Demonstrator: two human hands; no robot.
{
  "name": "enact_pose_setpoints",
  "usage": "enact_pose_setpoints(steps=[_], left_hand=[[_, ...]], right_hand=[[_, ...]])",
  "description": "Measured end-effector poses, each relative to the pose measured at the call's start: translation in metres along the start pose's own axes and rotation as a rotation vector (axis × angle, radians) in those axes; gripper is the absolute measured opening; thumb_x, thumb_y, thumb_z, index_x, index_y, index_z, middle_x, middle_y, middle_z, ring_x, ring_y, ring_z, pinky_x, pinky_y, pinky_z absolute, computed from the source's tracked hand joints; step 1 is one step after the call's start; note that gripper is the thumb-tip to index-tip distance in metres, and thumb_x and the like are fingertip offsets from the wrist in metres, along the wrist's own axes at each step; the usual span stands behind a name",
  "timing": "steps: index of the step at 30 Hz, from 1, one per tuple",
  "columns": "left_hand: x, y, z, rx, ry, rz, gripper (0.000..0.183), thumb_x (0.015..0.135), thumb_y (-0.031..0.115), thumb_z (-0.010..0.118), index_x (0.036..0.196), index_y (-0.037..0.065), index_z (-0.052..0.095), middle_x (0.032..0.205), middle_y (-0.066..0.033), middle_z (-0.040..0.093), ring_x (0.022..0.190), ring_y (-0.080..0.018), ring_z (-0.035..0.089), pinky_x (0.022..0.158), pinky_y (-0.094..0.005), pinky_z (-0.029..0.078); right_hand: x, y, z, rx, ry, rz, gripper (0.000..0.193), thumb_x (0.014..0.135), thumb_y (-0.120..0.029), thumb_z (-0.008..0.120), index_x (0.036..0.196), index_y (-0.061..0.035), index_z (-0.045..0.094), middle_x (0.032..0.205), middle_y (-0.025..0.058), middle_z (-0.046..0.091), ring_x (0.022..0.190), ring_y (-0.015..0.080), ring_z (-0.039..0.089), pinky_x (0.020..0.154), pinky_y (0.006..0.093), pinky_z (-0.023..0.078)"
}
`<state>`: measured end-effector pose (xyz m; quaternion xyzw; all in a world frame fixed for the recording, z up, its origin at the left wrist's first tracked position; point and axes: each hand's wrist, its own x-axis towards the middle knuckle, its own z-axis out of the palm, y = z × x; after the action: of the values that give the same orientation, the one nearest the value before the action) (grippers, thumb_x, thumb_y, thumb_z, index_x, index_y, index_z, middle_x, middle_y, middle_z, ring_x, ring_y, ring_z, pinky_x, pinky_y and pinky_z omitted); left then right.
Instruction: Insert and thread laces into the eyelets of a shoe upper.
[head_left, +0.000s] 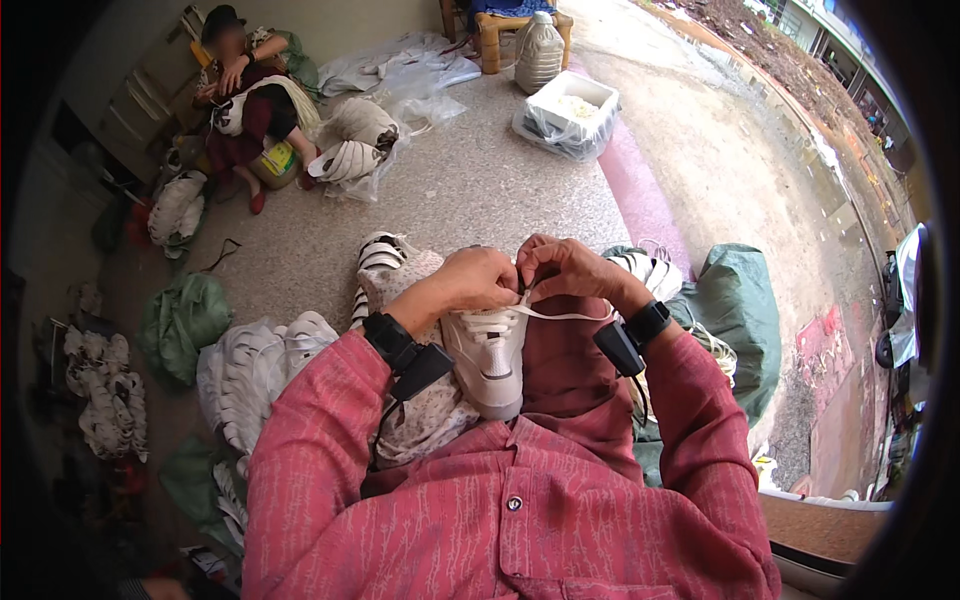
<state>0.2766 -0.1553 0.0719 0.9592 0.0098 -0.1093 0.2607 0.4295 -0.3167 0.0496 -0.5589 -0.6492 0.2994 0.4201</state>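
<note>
A white sneaker (488, 362) rests on my lap with its toe toward my body. Above its upper lacing, my left hand (478, 278) is closed, fingertips gripping the shoe near its tongue. Just beside it my right hand (568, 270) pinches a white shoelace (562, 317), thumb against bent fingers. A loose stretch of that lace runs right from the shoe toward my right wrist. The fingers hide the exact eyelet and the lace tip. Dark bands with small black boxes sit on both my wrists. Beneath the sneaker lies a patterned cloth (425, 420).
More white shoes (250, 375) are heaped at my left, beside a green sack (187, 325). Another green sack (738, 320) stands at my right. A seated person (262, 90) handles a shoe at the back left. A white box (575, 105) stands farther back.
</note>
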Motion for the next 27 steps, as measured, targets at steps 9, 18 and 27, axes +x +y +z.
enact_pose_setpoints(steps=[9, 18, 27], left_hand=[[-0.012, -0.001, 0.008, -0.083, 0.308, 0.239, 0.012, 0.075, 0.022, 0.066, 0.075, 0.011, 0.067, 0.083, -0.0064, 0.063, 0.080, -0.0283, 0.064, 0.071, -0.0379, 0.051], [-0.080, -0.107, -0.102, 0.245, 0.922, -0.153, 0.013, 0.077, 0.016, 0.065, 0.072, 0.007, 0.058, 0.079, -0.0108, 0.059, 0.071, -0.0324, 0.060, 0.061, -0.0413, 0.047], [-0.140, -0.146, -0.076, 0.285, 0.787, -0.437, 0.017, 0.077, 0.019, 0.069, 0.079, 0.005, 0.059, 0.082, -0.0094, 0.061, 0.073, -0.0287, 0.061, 0.063, -0.0372, 0.048]], right_hand=[[0.003, 0.001, 0.000, 0.031, -0.060, 0.079, 0.022, 0.074, -0.011, 0.079, 0.089, -0.0065, 0.063, 0.103, 0.0046, 0.059, 0.105, 0.0207, 0.054, 0.092, 0.0317, 0.042], [0.003, 0.000, 0.002, -0.080, -0.073, 0.095, 0.026, 0.081, -0.018, 0.075, 0.101, -0.0070, 0.062, 0.111, 0.0067, 0.052, 0.102, 0.0180, 0.054, 0.089, 0.0299, 0.044], [-0.019, -0.021, 0.023, 0.016, 0.267, 0.145, 0.019, 0.084, -0.009, 0.066, 0.103, -0.0051, 0.064, 0.091, 0.0072, 0.062, 0.084, 0.0233, 0.062, 0.078, 0.0300, 0.049]])
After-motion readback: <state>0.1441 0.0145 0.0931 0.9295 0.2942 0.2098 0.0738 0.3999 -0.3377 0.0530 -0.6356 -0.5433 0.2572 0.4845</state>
